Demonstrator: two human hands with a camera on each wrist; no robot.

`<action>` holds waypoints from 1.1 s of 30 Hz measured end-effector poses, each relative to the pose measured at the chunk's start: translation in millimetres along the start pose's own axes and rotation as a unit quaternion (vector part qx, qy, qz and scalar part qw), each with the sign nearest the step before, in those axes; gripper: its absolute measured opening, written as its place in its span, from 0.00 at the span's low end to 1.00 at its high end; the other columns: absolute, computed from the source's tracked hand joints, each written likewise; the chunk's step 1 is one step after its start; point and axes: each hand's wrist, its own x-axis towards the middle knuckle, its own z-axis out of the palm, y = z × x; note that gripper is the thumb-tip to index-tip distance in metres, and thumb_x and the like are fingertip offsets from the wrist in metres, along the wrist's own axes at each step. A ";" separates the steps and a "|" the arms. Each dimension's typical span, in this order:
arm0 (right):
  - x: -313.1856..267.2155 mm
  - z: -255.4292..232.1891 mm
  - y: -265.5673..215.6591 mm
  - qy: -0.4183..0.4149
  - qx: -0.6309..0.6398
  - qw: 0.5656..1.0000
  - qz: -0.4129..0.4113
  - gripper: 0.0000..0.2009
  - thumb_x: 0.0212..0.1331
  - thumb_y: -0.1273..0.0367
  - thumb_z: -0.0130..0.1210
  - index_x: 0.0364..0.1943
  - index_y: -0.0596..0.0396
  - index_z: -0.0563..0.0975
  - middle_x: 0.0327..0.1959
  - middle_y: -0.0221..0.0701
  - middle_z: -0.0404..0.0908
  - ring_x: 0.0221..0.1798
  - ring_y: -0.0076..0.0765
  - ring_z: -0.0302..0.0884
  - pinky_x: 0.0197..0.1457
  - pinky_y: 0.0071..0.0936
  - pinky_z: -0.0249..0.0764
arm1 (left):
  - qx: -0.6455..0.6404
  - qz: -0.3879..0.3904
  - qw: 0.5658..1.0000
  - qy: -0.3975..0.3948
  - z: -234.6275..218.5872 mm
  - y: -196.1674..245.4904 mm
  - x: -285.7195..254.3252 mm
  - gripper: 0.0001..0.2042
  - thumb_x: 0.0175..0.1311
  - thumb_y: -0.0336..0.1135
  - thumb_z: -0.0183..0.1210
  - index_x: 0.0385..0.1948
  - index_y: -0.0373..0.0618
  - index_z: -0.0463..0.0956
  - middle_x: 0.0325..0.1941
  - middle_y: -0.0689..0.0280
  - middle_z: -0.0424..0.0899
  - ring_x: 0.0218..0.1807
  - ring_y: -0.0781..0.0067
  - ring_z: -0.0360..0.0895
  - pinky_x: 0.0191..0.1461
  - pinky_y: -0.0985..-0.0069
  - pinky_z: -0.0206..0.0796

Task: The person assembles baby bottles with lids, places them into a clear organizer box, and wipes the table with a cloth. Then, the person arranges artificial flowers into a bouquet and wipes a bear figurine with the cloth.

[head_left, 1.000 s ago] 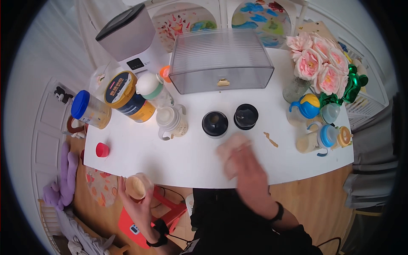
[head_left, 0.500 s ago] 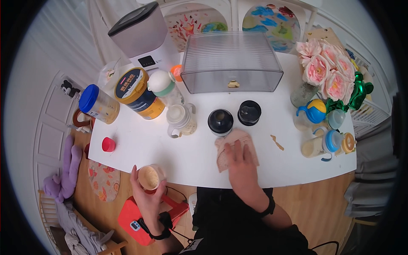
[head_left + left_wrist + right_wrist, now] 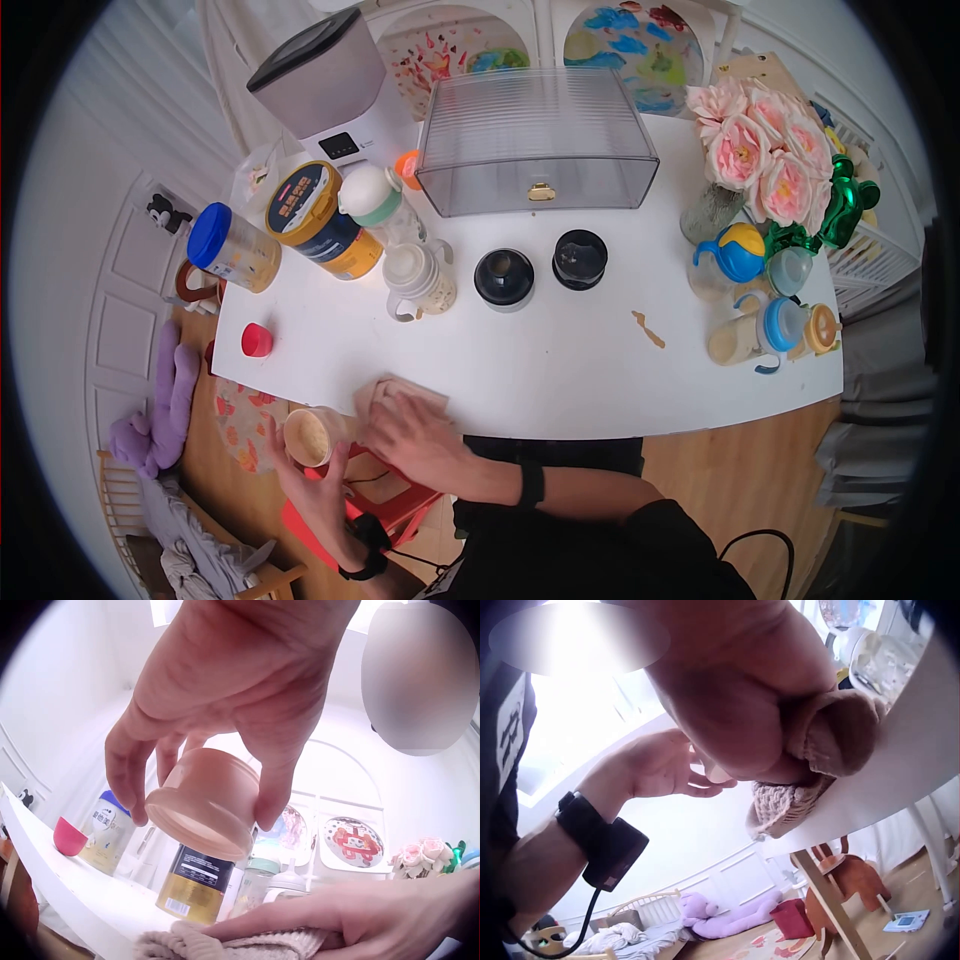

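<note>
- Cloth (image 3: 425, 391) at the near edge of the white table (image 3: 520, 370), left of the middle, with the right hand (image 3: 418, 440) pressing on it; how tightly those fingers close, I can't tell.
- Left hand (image 3: 316, 498) wraps thumb and fingers round the cup (image 3: 214, 784), just off that edge, beside the cloth.
- Danger: a sweep too far left could bump the cup and spill its pale contents (image 3: 310, 440)!
- Overshoot the edge, and the cloth may flop over.
</note>
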 end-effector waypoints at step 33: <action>-209.7 -150.2 106.6 0.072 -0.218 0.875 0.426 0.08 0.54 0.79 0.50 0.39 0.67 0.70 0.63 0.57 0.70 0.58 0.67 0.75 0.54 0.43 0.79 | 0.023 0.194 0.892 -0.409 193.4 127.7 -30.6 0.42 0.56 0.35 0.69 0.70 0.39 0.51 0.57 0.46 0.68 0.58 0.42 0.71 0.60 0.59 0.68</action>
